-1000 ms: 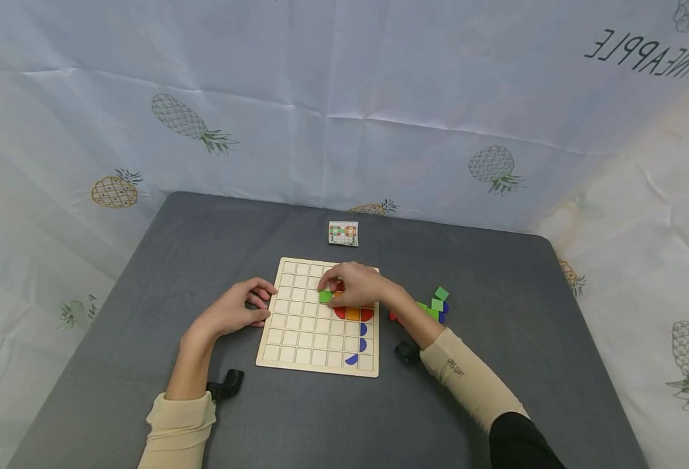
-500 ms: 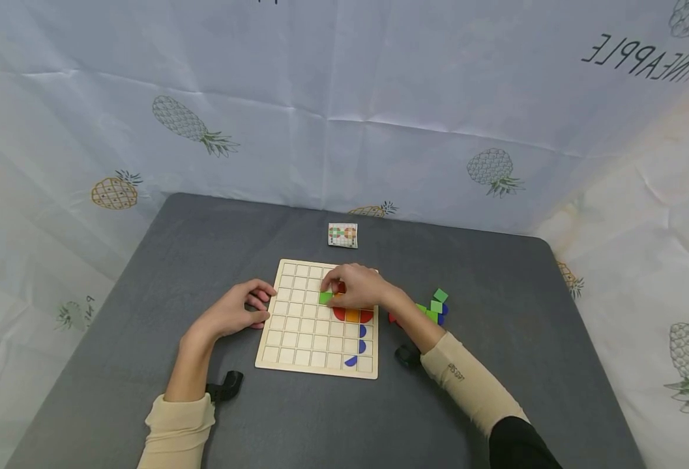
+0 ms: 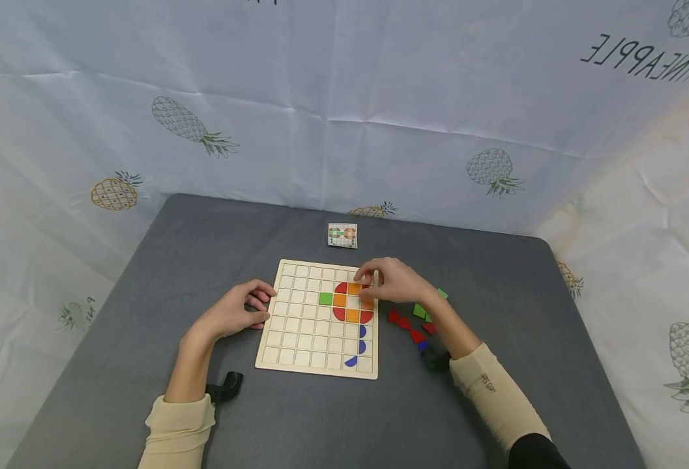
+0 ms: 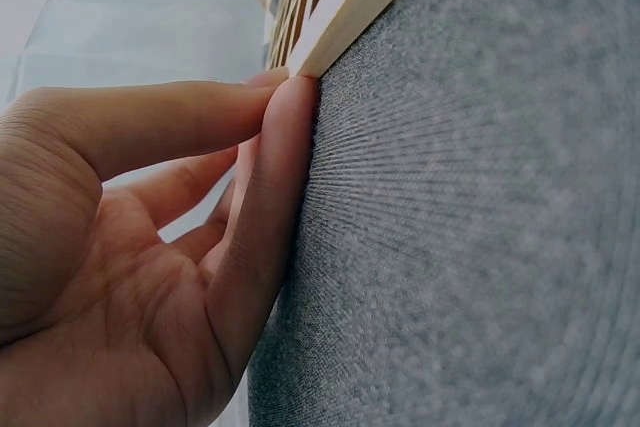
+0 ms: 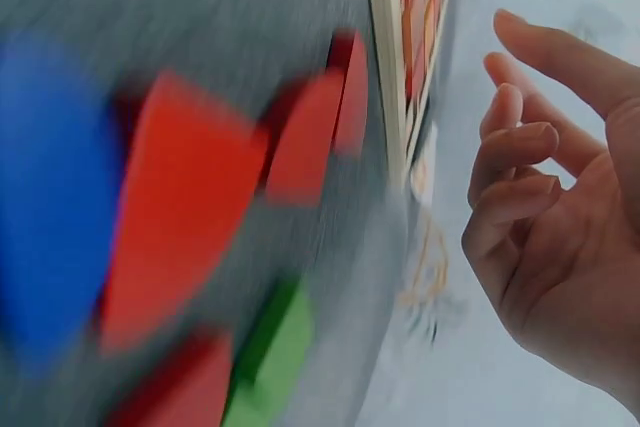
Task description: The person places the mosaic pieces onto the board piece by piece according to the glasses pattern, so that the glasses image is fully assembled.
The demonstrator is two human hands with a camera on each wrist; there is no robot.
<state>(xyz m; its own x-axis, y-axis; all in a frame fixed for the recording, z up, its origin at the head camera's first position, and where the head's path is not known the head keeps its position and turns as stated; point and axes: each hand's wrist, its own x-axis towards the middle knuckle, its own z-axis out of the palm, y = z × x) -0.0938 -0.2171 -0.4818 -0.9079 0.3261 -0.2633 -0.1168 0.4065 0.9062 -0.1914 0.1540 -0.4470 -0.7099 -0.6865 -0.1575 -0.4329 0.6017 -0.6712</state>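
Note:
A pale wooden grid board [image 3: 297,339] lies on the table. On its right half are a green square tile [image 3: 325,298], orange squares [image 3: 339,300], red quarter-round pieces [image 3: 339,314] and blue half-rounds [image 3: 362,331]. My left hand [image 3: 235,307] holds the board's left edge; in the left wrist view thumb and fingertip meet at the wooden rim [image 4: 345,27]. Over the upper right of the board hovers my right hand [image 3: 399,281]. Its fingers are loosely bent, with nothing visible between them in the right wrist view.
Loose red pieces [image 3: 403,322], a blue piece [image 3: 423,346] and green squares [image 3: 419,311] lie right of the board, partly under the right forearm. A small printed pattern card [image 3: 342,235] lies beyond the board. Printed cloth [image 3: 321,98] hangs behind the grey table [image 3: 497,293].
My right hand has lifted off the green square and moved right, exposing the red and orange pieces and some loose pieces. The left hand stays at the board's edge.

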